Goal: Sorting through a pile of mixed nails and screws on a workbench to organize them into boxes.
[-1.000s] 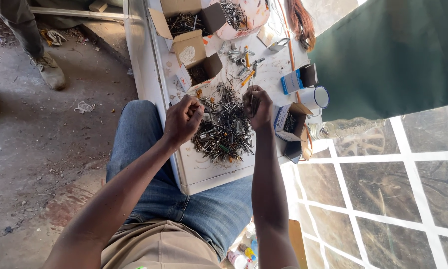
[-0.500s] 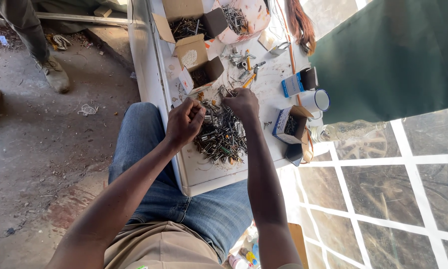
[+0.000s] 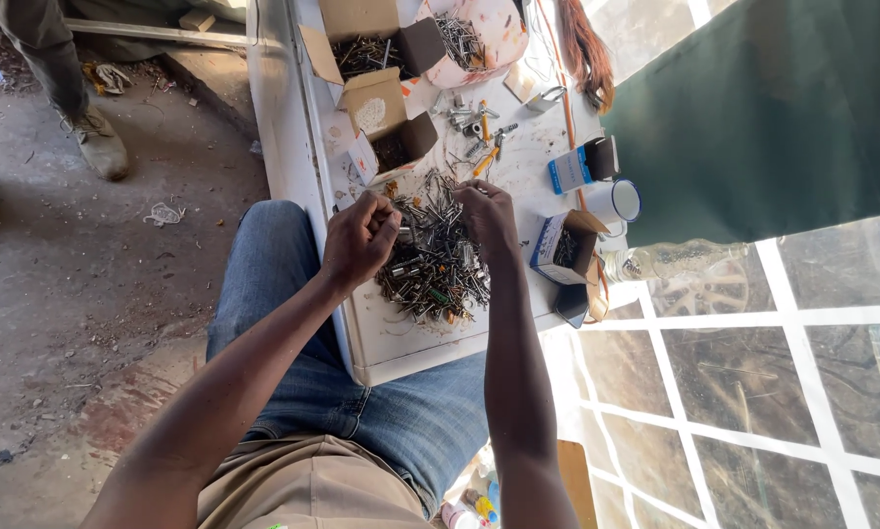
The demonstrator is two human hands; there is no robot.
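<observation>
The left hand (image 3: 358,238) is curling closed at the edge of the pile of metal screws (image 3: 430,260) on the white table (image 3: 401,338), seemingly pinching a few pieces. The right hand (image 3: 487,217) is resting on the pile, fingers bent down into it, near a blue box (image 3: 555,247).

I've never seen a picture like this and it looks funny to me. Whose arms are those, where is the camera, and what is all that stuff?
The camera sits on a person's head and looks down, so you see their own two arms and their lap in blue jeans. In front is a white table. On it lies a pile of small metal screws and bits. The left hand is curled closed at the pile's edge; what it pinches is too small to tell. The right hand rests on the pile. Farther off stand cardboard boxes with more metal bits, and a white mug.
</observation>
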